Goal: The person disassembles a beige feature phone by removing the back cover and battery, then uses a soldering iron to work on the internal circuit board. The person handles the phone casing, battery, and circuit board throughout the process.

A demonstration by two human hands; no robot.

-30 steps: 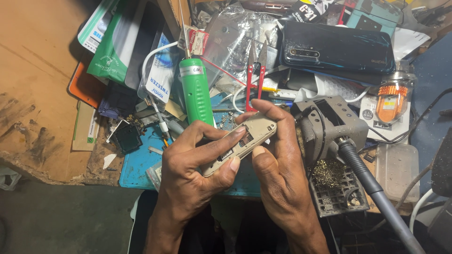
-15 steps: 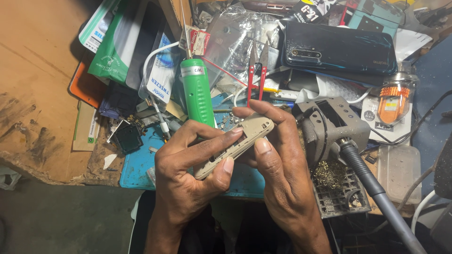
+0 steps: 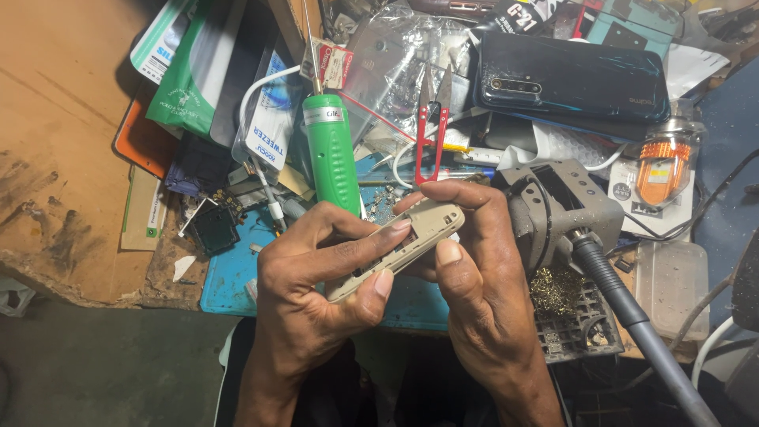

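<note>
Beige device [image 3: 403, 241] unmoved | left hand [image 3: 316, 292]; right hand [image 3: 474, 285] still gripping

green packet [image 3: 186, 91] top left, white-blue packet [image 3: 271, 119]

Both hands, left hand [image 3: 312, 289] and right hand [image 3: 474, 285], grip a small beige device [image 3: 407, 241] above the blue mat [image 3: 229, 273].

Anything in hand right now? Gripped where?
Small beige device, held by both hands: left hand on its lower end and long edges, right hand around its upper end.
</note>
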